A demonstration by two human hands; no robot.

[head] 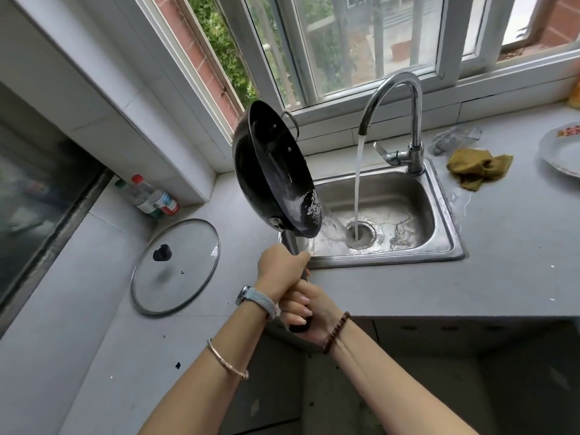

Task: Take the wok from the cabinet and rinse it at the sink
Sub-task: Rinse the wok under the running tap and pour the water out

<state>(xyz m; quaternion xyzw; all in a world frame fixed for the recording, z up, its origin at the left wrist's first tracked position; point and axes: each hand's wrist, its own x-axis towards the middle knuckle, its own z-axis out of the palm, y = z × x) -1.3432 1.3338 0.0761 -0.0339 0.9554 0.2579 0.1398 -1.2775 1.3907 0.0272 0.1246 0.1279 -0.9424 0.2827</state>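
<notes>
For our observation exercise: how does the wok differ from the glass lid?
The wok is black and opaque; the glass lid is clear with a metal rim. The wok is tipped steeply over the sink, pouring water; the lid lies flat on the counter. The left hand and right hand grip the wok's handle; nothing touches the lid. Both are round.

Grips the wok handle (290, 241) with both hands, left hand (281, 265) ahead, right hand (309, 313) at the end, forearms converging.
</notes>
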